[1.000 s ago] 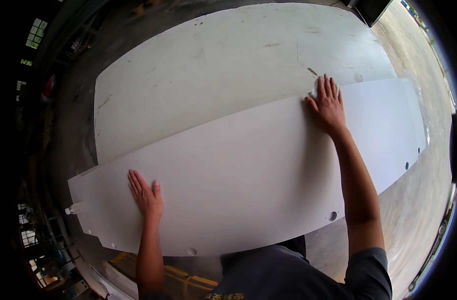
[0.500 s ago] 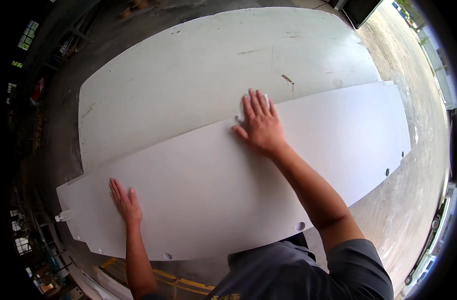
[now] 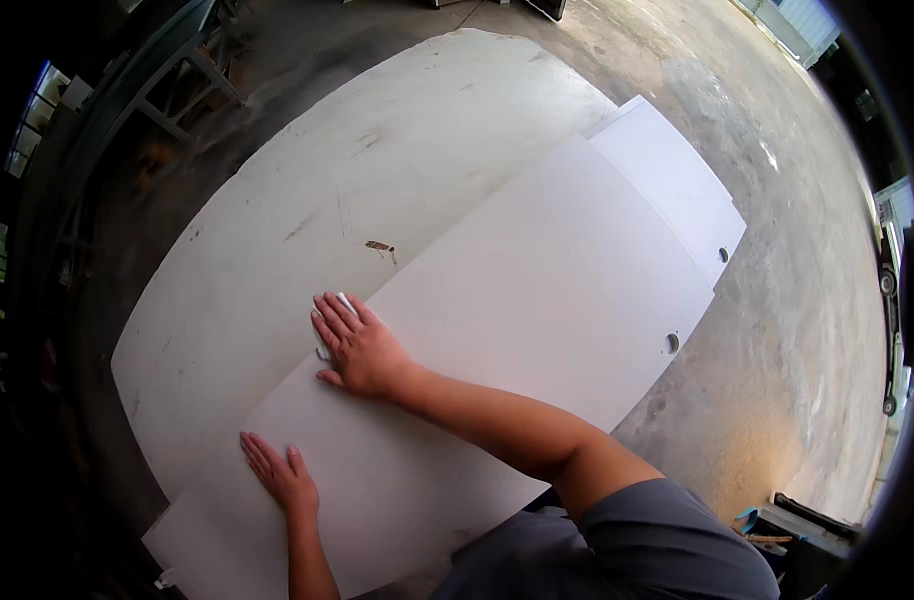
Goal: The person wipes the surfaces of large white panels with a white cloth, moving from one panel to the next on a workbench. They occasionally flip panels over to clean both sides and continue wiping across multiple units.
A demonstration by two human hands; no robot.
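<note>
A long white panel (image 3: 537, 270) lies slantwise over a larger, scuffed off-white sheet (image 3: 267, 230). My right hand (image 3: 357, 350) rests at the panel's far edge, fingers outstretched and flat. Under it shows a bit of something white (image 3: 345, 302), partly hidden, perhaps a cloth or crumpled piece. My left hand (image 3: 285, 482) lies open on the panel, nearer to me, its fingertips close to the same edge. Near the panel's right side is a round hole (image 3: 672, 343). Another panel end (image 3: 667, 160) sticks out from beneath at the far right.
Beside the brown scrape (image 3: 380, 246) the sheet has smaller marks. Concrete floor (image 3: 767, 270) runs along the right. A metal frame (image 3: 182, 85) stands at the far left, and dark items (image 3: 807, 525) sit at lower right. A parked vehicle (image 3: 889, 300) shows at the right rim.
My view has turned to the right, so the panel and sheet now slant more steeply. Both hands remain flat on the panel and appear closer together.
</note>
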